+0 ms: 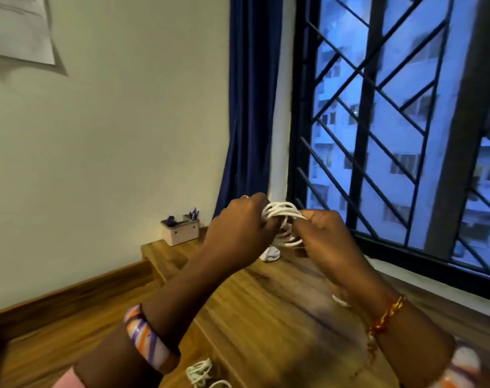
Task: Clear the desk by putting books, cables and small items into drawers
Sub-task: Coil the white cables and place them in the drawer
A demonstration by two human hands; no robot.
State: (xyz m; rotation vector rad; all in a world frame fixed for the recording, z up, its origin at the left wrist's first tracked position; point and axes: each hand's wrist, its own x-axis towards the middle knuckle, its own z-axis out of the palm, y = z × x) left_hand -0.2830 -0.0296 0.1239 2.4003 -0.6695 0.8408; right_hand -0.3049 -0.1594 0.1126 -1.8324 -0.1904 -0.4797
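I see both hands raised in the middle of the frame, above the wooden desk (pixel 266 309). My left hand (pixel 239 224) grips the coiled white cable (pixel 283 219) with curled fingers, and my right hand (pixel 320 233) pinches the same coil from the other side. A second white cable (pixel 200 373) lies on the desk at the bottom edge. A pen holder (pixel 180 230) stands at the far desk corner, left of centre, near the blue curtain (pixel 252 107).

Pale wall (pixel 126 135), blue curtain (pixel 250 107), barred window (pixel 392 121).
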